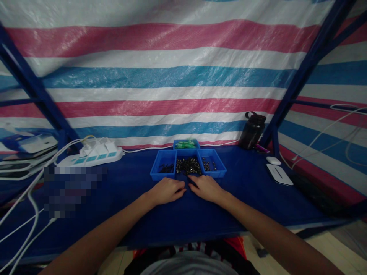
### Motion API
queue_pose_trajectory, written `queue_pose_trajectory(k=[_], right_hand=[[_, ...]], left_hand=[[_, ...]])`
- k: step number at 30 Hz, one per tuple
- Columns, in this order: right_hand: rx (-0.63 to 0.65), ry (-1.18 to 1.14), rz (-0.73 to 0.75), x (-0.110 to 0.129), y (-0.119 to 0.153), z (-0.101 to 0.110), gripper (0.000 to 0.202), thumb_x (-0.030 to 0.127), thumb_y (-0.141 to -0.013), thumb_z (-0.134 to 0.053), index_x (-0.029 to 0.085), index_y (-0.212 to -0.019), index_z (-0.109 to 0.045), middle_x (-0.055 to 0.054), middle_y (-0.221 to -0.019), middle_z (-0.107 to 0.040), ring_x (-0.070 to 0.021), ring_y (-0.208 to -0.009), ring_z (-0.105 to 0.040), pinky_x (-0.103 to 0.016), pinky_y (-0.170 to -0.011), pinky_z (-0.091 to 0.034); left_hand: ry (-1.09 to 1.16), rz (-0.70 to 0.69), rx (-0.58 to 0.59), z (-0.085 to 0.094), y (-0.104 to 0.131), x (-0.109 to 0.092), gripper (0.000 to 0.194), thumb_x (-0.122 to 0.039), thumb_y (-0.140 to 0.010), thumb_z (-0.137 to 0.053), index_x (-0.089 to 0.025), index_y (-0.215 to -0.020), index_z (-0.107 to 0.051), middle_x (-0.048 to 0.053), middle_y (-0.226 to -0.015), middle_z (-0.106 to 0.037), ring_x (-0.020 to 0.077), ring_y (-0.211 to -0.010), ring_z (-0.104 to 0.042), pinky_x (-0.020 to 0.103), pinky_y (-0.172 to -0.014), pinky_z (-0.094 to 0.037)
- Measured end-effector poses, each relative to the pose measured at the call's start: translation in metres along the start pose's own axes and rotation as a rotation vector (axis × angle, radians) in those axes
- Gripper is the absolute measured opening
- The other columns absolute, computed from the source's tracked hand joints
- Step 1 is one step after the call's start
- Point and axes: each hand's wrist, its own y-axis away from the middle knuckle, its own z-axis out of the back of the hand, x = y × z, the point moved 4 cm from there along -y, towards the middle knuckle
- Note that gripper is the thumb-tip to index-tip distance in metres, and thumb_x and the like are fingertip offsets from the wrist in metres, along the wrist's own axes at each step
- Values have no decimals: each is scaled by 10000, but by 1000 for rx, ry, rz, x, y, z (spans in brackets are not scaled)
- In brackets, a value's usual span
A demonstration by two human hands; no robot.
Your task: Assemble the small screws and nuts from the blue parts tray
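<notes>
My left hand (169, 190) rests low over the blue tabletop (137, 214), its fingers curled together. Whether it holds something small is hidden. My right hand (205, 187) lies beside it, index finger stretched to the near edge of the middle blue bin (187, 152), thumb apart from it. Nothing shows between them. Many small black and brass-coloured parts (187, 165) fill that bin. The left blue bin (155, 165) holds thin dark pieces (166, 168). In the right blue bin (219, 165) lie small metallic pieces (208, 165).
Behind stands a blue bin with green packets (185, 144). A white power strip (100, 156) with cables is at left. A dark bottle (252, 130), a white case (273, 160) and a flat white box (279, 174) are at right. Striped sheeting (172, 76) hangs behind.
</notes>
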Motion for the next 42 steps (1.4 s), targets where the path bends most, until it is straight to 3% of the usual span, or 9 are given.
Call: queue_pose_trajectory(k=[6, 12, 20, 26, 34, 42], right_hand=[[29, -60, 9, -2, 3, 2, 322, 338, -930, -442, 217, -1199, -573, -83, -1016, -707, -234, -923, -668, -278, -773, -449], [43, -87, 43, -1, 5, 4, 334, 331, -933, -432, 229, -1232, -542, -77, -1029, -703, -237, -925, -664, -286, -763, -440], [31, -95, 51, -3, 3, 0, 347, 340, -932, -419, 222, -1219, -574, -89, -1051, -701, -247, -929, -665, -290, -756, -445], [33, -67, 1, -5, 3, 0, 361, 358, -935, -416, 203, -1214, -585, -106, -985, -713, -248, -880, -672, -291, -731, -443], [40, -124, 88, -4, 5, 3, 338, 319, -927, -436, 233, -1222, -577, -72, -1036, -707, -230, -910, -667, -276, -741, -433], [57, -140, 137, -2, 7, 8, 299, 309, -924, -456, 216, -1172, -596, -69, -986, -713, -214, -896, -662, -260, -716, -406]], left_hand=[[-10, 13, 41, 2, 0, 0, 201, -273, -938, -465, -185, -765, -518, -17, -722, -633, 138, -652, -606, 225, -545, -340], [-8, 43, 50, -2, 1, 3, 161, -283, -945, -449, -193, -847, -540, -8, -781, -650, 152, -701, -632, 220, -592, -395], [-74, 110, 41, -4, 1, 2, 244, -287, -961, -392, -203, -1111, -566, 46, -895, -673, 195, -792, -662, 259, -685, -484], [-72, 181, 21, -8, 3, 6, 381, -296, -967, -381, -187, -1327, -442, 86, -934, -693, 204, -788, -675, 288, -725, -506], [-111, 183, 60, -5, 2, 4, 291, -290, -967, -383, -201, -1205, -525, 63, -863, -698, 208, -752, -680, 282, -683, -507], [-75, 78, 68, -4, 1, 4, 197, -203, -960, -400, -227, -1052, -572, 9, -870, -687, 177, -784, -675, 231, -661, -482]])
